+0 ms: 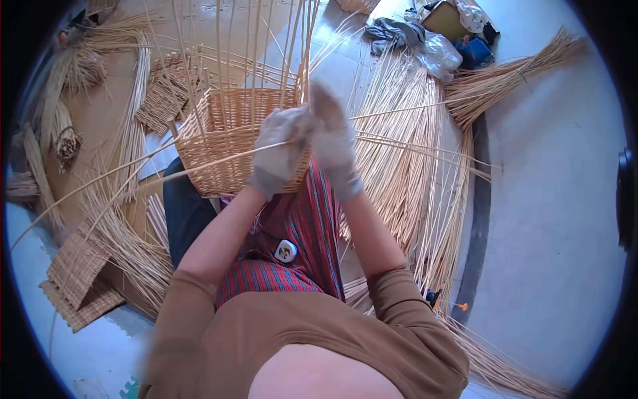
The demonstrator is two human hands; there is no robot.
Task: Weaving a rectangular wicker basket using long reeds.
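A partly woven wicker basket (232, 156) rests against my lap, with several long upright stakes rising from its far wall. My left hand (278, 149), in a pale work glove, is closed at the basket's right near corner. A long weaving rod (219, 159) passes under its fingers and stretches out to the left. Right beside it is my right hand (332, 143), also gloved, raised at the same corner. Motion smears its fingers, so their grip cannot be made out. More rods (425, 149) stick out to the right past this hand.
Loose pale rods (399, 166) lie spread on the floor to the right, near a tied bundle (512, 80). Plastic bags and cloths (432, 46) are heaped at the far right. Woven panels (80, 272) and further rod bundles (66, 139) lie to the left.
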